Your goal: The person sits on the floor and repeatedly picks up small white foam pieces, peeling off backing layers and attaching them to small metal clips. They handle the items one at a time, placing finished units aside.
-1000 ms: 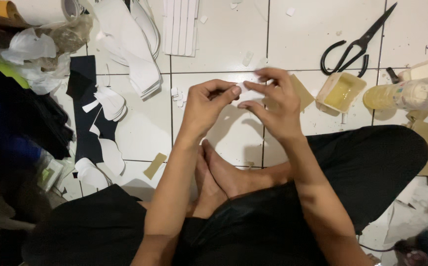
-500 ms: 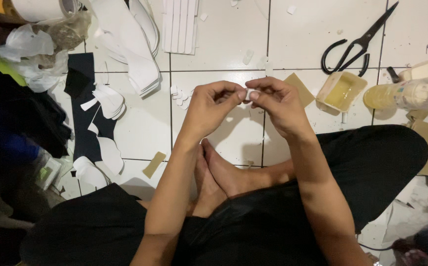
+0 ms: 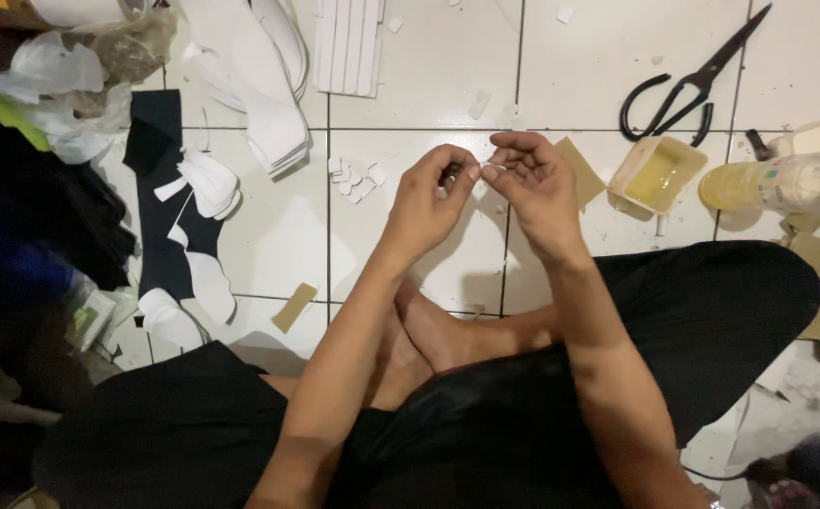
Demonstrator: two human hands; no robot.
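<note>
I count one pair of black scissors (image 3: 688, 90), one yellow tub (image 3: 658, 174), one bottle (image 3: 787, 184), two tan cardboard scraps (image 3: 294, 306).

Bright overhead light glares off the white tile floor (image 3: 410, 226), while the left edge lies dim and soft.

The left hand (image 3: 429, 193) and right hand (image 3: 534, 184) meet above the floor (image 3: 579, 66), pinching a small piece (image 3: 487, 167) between them. Small cutouts (image 3: 353, 176) lie just left of them; a shallow tray (image 3: 657, 175) sits right, scissors (image 3: 688, 85) behind it, a bottle (image 3: 787, 184) farther right.
</note>
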